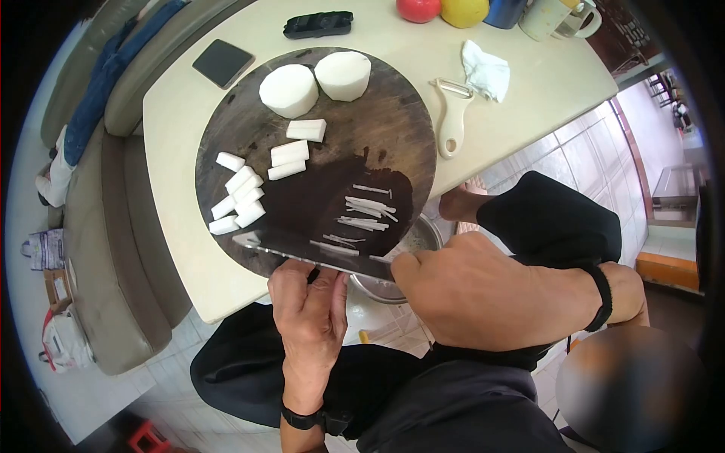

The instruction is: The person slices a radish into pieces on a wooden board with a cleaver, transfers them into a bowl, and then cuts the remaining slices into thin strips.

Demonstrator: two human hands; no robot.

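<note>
My right hand (483, 291) is closed around the handle of a kitchen knife (332, 255), whose blade lies across the near edge of a round wooden cutting board (393, 98). My left hand (310, 302) is just below the blade, fingers bent and pressed together; whatever they hold is hidden. Thin white strips (368, 208) lie on the wet right part of the board. Several short white blocks (242, 189) sit at its left, with thicker slabs (290, 153) in the middle. Two peeled white rounds, probably radish (289, 90), stand at the far side.
A white peeler (453, 121) and crumpled tissue (485, 72) lie right of the board. A phone (223, 63) and black object (318, 25) are behind it. Red fruit (418, 9), yellow fruit (464, 11) and mugs (545, 19) stand farther back. Below the edge is a metal basin (423, 235).
</note>
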